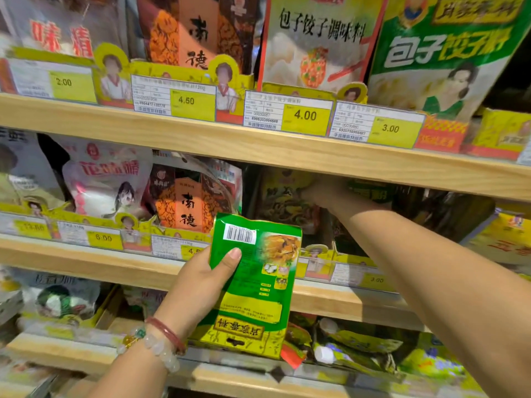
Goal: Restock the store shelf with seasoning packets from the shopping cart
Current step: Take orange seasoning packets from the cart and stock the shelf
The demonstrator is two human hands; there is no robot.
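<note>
- Wooden store shelves [258, 145] are seen close up in three tiers, each front edge lined with yellow price tags [305, 115] and the packets packed tightly behind them.
- At the far left, white seasoning bags [106, 179] stand on the middle tier, with orange-and-brown packets [188, 196] just beside them.
- The left hand [201, 282], with bead bracelets [155, 340] on its wrist, is held in front of the middle shelf edge; a green seasoning packet [255, 285] is gripped upside down, thumb across its printed back, fingers hidden behind it.
- A dark gap is left under the upper shelf board, right of centre.
- The right hand [324, 193] is reached into that gap among yellow and green packets [284, 196]; whether its fingers are clenched on one cannot be told, since shadow covers them.
</note>
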